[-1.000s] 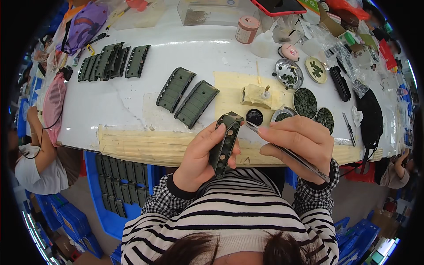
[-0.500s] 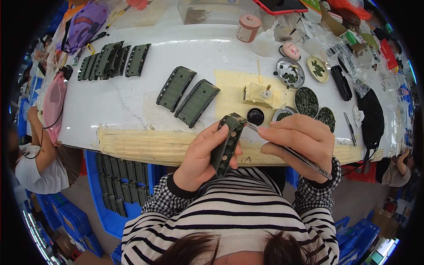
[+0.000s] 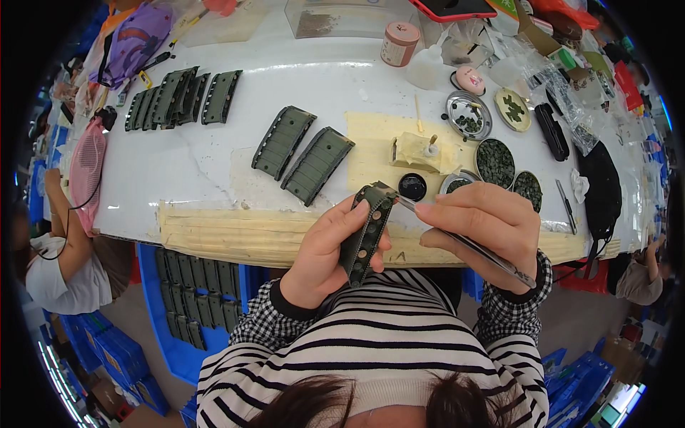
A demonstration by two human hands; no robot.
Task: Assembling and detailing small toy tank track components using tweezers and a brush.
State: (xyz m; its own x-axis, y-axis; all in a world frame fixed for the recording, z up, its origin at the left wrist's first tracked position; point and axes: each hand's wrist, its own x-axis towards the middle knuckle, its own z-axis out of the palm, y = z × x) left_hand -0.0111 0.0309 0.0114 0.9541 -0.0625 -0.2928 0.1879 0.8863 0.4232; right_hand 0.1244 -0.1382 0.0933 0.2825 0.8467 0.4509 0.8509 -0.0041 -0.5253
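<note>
- Ref. landmark: black pot (image 3: 412, 187) on worktop (image 3: 178, 171).
- Workpiece (image 3: 368, 235): slim, dk green, studded; held tilted, just L of pot and nearer the body.
- L hand (image 3: 317, 250): fingers wrapped round workpiece, thumb on upper part. R hand (image 3: 492, 228): fingers pinched on metal tweezers (image 3: 489, 258), tip aimed at workpiece's upper end.
- Step in hand (judged): fine tweezer work at upper end, on the side facing pot.
- Next move (judged): steady L hold req'd; tip to be guided w/ light pressure; studs not to be knocked.
- Two green pieces (image 3: 318, 166): laid side by side, L of pot and farther back; untouched.
- Tip contact can't be confirmed; any part in tip too small to tell.
- Workpiece's far face turned away; one edge covered by L fingers.
- Shallow dish (image 3: 454, 173), R of pot: partly covered by R hand. Pot contents dark, type unclear.
- Blue tray (image 3: 178, 360), far L of pot, below worktop: partly masked by sleeve.
</note>
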